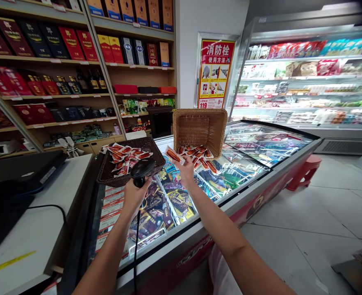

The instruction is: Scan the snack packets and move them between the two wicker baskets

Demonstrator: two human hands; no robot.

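My left hand (133, 196) is wrapped round the handle of a black corded barcode scanner (142, 168), its head pointing away from me. In my right hand (186, 170) a sausage packet (174, 156), clear plastic over a reddish sausage, is pinched between thumb and fingers. Just beyond that hand a tan wicker basket (199, 123) leans up with its opening toward me, several similar packets (203, 155) lying in its lower part. To the left sits a dark brown wicker basket (154, 153), holding several more packets (125, 157), partly hidden by the scanner.
Both baskets rest on a glass-topped freezer (239, 192) full of packaged goods. A white counter (73, 180) with black equipment (21, 172) stands at left. Boxed goods fill the shelves (76, 61) behind. A lit display fridge (306, 78) and a red stool (305, 172) are at right.
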